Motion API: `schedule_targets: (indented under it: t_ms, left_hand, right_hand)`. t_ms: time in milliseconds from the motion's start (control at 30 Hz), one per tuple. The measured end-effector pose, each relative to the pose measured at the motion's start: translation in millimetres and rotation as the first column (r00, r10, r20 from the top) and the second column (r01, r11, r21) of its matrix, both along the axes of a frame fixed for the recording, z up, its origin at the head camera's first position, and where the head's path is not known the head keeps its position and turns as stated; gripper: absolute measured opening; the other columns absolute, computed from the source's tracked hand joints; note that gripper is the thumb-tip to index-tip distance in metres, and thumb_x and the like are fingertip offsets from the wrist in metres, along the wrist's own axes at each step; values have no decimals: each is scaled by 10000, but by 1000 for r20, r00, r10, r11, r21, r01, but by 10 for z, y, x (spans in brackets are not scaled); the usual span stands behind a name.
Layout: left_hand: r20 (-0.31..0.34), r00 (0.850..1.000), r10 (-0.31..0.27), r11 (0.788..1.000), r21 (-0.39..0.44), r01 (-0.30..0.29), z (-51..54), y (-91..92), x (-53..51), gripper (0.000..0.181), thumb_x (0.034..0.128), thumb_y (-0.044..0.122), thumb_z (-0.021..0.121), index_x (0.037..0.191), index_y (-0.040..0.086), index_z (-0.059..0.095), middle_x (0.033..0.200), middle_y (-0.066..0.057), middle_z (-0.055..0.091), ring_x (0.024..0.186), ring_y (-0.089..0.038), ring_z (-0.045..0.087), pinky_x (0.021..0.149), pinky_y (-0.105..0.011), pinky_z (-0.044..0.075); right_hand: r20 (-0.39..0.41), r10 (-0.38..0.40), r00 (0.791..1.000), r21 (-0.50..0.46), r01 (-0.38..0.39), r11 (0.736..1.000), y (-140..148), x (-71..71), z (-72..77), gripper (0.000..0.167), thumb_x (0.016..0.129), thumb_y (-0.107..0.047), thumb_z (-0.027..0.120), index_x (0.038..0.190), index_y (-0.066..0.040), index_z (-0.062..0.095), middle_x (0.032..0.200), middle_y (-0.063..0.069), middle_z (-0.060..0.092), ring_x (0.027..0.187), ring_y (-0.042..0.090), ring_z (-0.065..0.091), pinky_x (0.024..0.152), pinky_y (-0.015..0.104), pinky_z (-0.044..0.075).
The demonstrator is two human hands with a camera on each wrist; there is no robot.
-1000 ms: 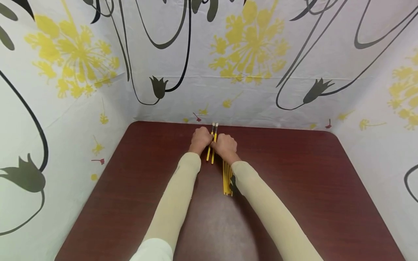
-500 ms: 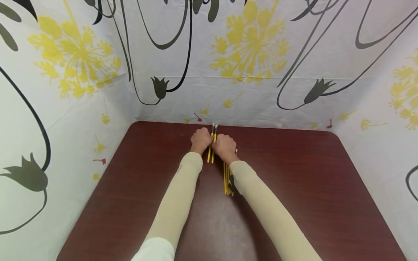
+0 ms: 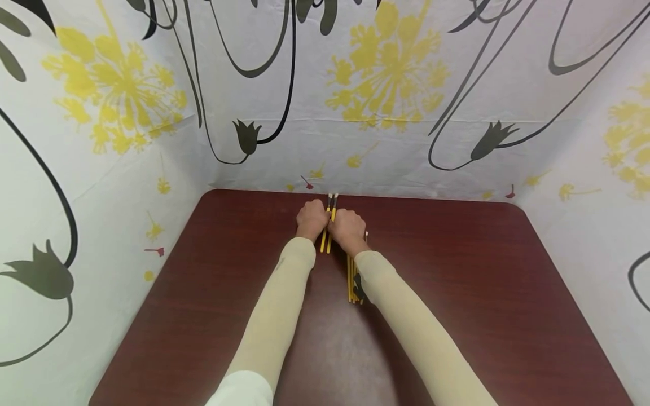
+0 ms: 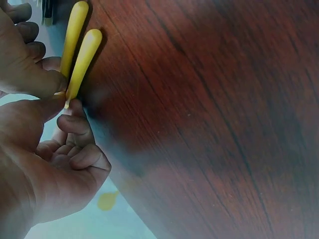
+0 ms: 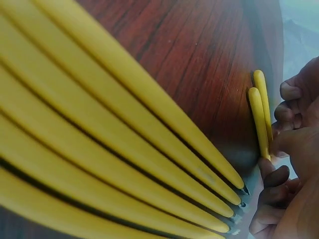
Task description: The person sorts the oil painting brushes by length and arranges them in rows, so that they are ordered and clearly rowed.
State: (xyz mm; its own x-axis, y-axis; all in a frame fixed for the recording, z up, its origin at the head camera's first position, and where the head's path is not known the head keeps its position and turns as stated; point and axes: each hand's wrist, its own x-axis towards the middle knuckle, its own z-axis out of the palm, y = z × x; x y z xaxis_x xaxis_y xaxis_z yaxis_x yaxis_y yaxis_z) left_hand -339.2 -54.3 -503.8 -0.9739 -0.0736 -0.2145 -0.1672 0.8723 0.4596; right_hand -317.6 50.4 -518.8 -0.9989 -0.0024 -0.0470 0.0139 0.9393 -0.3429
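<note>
Two yellow-handled paintbrushes point(image 3: 329, 242) with dark ferrules and pale bristles lie side by side near the far table edge, bristles pointing away. From the left, my left hand point(image 3: 312, 219) pinches one of them between thumb and fingertip; the left wrist view shows the paintbrush ends point(image 4: 85, 62) beside the fingers. My right hand point(image 3: 349, 230) comes in from the other side and pinches the pair too, its thumb against a handle point(image 5: 259, 119). Under the right wrist lies a row of several more yellow paintbrushes point(image 5: 124, 109), partly hidden by the sleeve in the head view.
The dark red wooden table point(image 3: 244, 270) has rounded far corners. Behind it and along both sides hangs a white cloth point(image 3: 299, 152) printed with flowers. A small black object point(image 3: 358, 286) sits at the right cuff, above the row.
Both hands stay nearly in place on the two paintbrushes. The right wrist has shifted slightly left, and a pale brush tip now shows beside it.
</note>
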Motion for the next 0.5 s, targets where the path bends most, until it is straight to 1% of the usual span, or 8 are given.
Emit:
schedule_targets:
  t_ms: [133,233,400,500]
  left_hand:
    - [3,1000,14,1000,9,-14,11,-11,22,287,1077,289,598,922,70,700,802,-94,719,679,-247,702,597,-383,547]
    - [-11,1000,24,1000,5,-24,17,-15,48,297,1069,289,599,892,72,697,789,-94,713,674,-254,694,598,-389,538]
    - [-37,999,23,1000,-1,-24,17,-28,57,349,1059,318,593,824,78,687,708,-79,664,609,-244,645,544,-377,499]
    - [-34,999,12,1000,12,-12,13,-40,37,395,1065,368,591,793,92,666,657,-55,617,578,-224,619,513,-359,469]
  right_hand:
    - [-11,17,1000,7,-17,1000,-2,-6,-33,406,1057,-372,609,754,-109,671,654,78,640,570,250,631,533,410,511]
    - [-26,25,999,14,-25,1000,6,-2,-50,398,1056,-360,611,749,-114,671,650,78,636,568,251,626,531,410,507]
    - [-27,42,999,20,-41,999,37,18,-32,420,1061,-369,606,733,-114,665,652,81,636,562,252,623,539,419,516]
    - [-15,60,998,17,-60,998,63,25,-15,435,1065,-379,600,725,-114,653,658,84,634,570,255,625,542,422,510]
